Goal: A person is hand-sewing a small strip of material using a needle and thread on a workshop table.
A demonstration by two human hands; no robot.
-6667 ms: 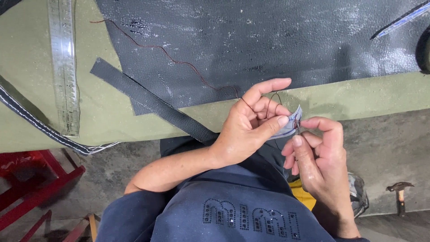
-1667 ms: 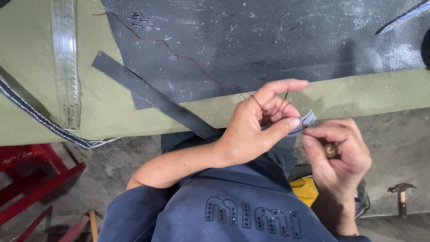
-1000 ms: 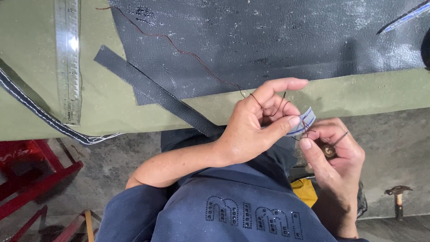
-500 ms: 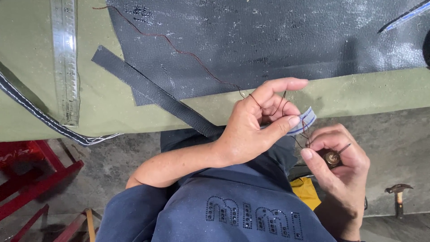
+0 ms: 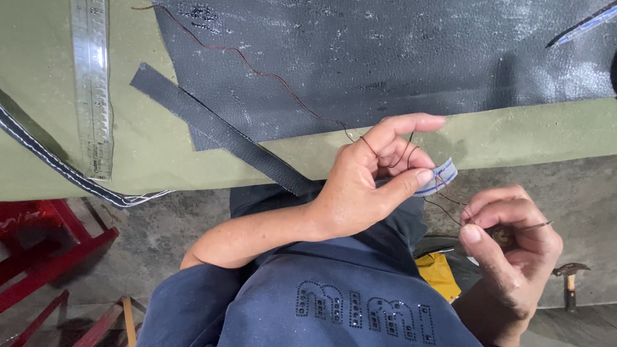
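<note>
A clear ruler [image 5: 92,90] and a dark strap [image 5: 212,128] lie far left on the green table [image 5: 154,154], by a black sheet [image 5: 385,58]. The left hand [image 5: 366,180] pinches a small blue-edged strip [image 5: 438,177] between thumb and fingers, red thread [image 5: 270,77] looped over its forefinger. Near right, the right hand [image 5: 511,247] is closed, probably on an awl, drawing thread tight; too hard a pull could snap it or tangle the loops.

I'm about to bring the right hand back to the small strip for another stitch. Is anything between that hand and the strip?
Nothing solid. Only the dark reddish-brown thread spans the gap between the right hand and the small pale blue-edged strip piece pinched in the left hand.
</note>
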